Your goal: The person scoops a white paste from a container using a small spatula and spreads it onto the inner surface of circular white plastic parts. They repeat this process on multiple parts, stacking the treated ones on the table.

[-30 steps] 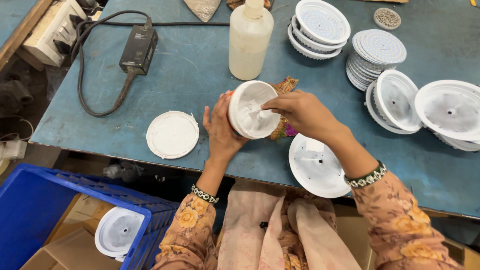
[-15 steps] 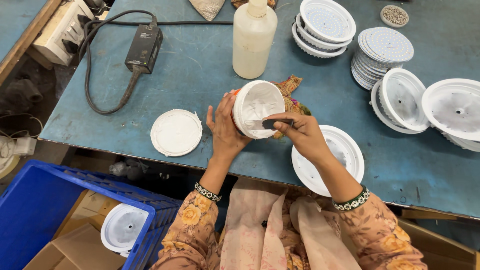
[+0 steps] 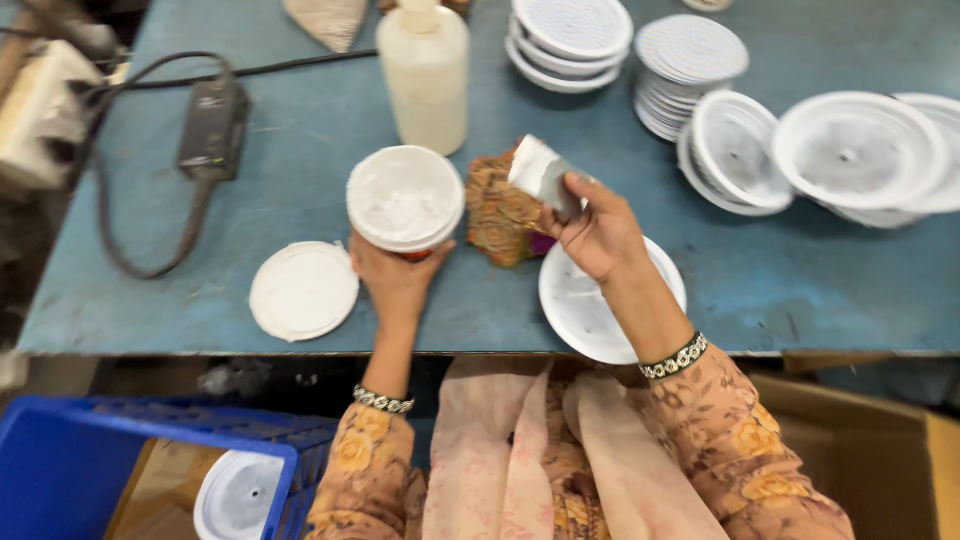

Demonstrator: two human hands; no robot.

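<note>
A: Nearest the table (image 3: 250,130) edge, our left hand (image 3: 397,282) cups the round white tub (image 3: 405,199) from below, fingers wrapped under its base.

B: It looks light and rigid; the wall gives the best grip. Beyond, our right hand (image 3: 598,232) pinches a paste-smeared scraper (image 3: 543,173).

workshop, blue workbench (image 3: 300,110), stacked white discs (image 3: 690,60)
</note>
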